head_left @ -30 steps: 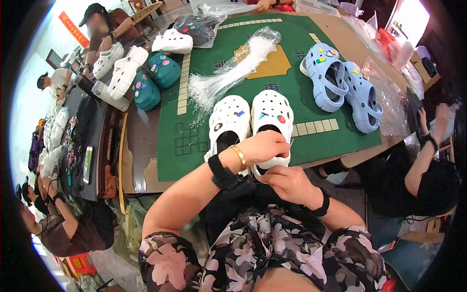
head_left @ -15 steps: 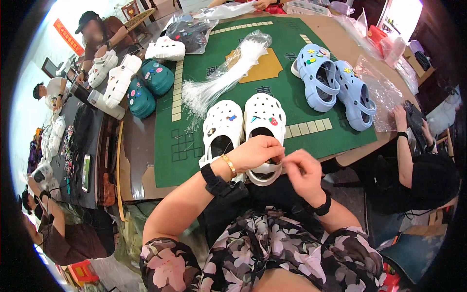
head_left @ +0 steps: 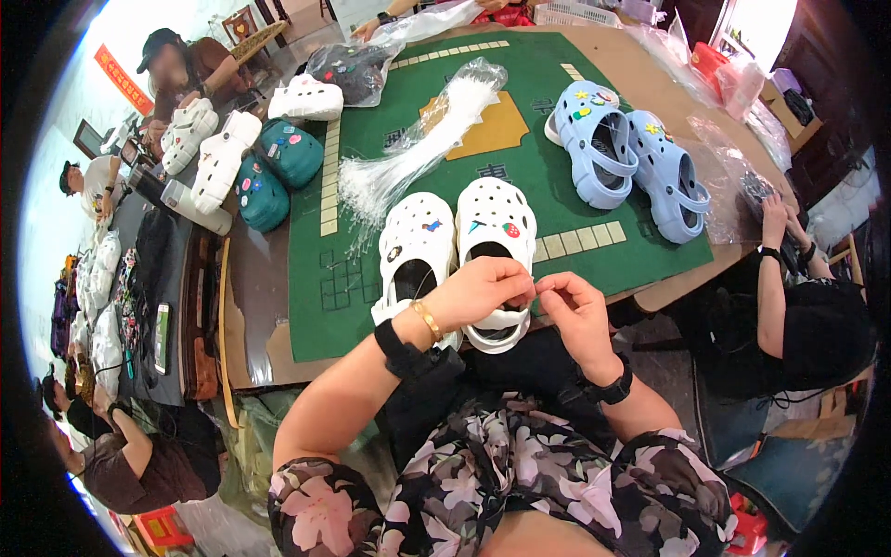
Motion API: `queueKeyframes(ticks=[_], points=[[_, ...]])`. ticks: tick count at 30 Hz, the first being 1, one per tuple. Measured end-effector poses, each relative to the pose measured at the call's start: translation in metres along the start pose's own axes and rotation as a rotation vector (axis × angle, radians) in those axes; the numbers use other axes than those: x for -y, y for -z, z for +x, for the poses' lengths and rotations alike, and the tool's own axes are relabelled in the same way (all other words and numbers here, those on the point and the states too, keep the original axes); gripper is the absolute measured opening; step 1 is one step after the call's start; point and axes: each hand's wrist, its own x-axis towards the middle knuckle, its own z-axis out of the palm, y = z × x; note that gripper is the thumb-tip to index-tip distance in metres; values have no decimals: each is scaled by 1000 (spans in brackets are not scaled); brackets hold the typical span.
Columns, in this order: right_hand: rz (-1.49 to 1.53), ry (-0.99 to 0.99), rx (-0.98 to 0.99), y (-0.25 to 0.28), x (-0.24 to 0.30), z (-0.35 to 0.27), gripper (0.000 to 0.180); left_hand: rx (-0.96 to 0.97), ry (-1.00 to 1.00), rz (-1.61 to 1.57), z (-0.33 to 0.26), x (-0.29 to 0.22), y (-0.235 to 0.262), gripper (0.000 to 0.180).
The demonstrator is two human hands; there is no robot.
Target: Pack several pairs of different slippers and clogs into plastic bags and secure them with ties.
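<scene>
Obs.: pair of white clogs side by side at the near side of the desk, toes away from the person on the green mat, heels toward the lap. Support under the heels is hidden.

Left hand reaches over the opening of the right clog; its grip is closed, thumb and forefinger drawn together. Right hand meets it from the other side, thumb and forefinger close to the left fingertips; whether its grip is pinched tight or slightly apart, cannot tell. Anything between the fingertips is too small to make out.

Handling (judged): clogs look like moulded foam, so light for their bulk, springy, hard to break. Surface probably matt and fairly grippy. Toe caps should hold their shape; the heel strap should flex and swing. To lift, take the rim of the opening or the thick sole side. Keep off the strawberry charm and the blue charm, which could pop out under a sideways push.

Bundle of white ties beyond the toes: thin, likely slick and whippy, prone to tangle; best pinched singly near an end
</scene>
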Motion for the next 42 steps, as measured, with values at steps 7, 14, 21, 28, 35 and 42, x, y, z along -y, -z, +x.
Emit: queueKeyframes(ticks=[7, 14, 21, 28, 35, 42], points=[[57, 68, 44, -19, 10, 15, 12, -402, -178, 457, -38, -22, -11, 17], [-75, 145, 15, -46, 16, 19, 14, -529, -185, 381, -64, -17, -9, 18], [-182, 229, 51, -53, 12, 19, 11, -673, -131, 227, -70, -12, -3, 14], [-275, 303, 30, -58, 10, 20, 10, -714, -217, 370, -67, -11, -8, 12], [-323, 303, 36, -57, 10, 20, 11, -715, -253, 499, -67, -10, -8, 11], [-302, 294, 43, -56, 11, 18, 12, -714, -290, 579, -67, -11, -9, 11]])
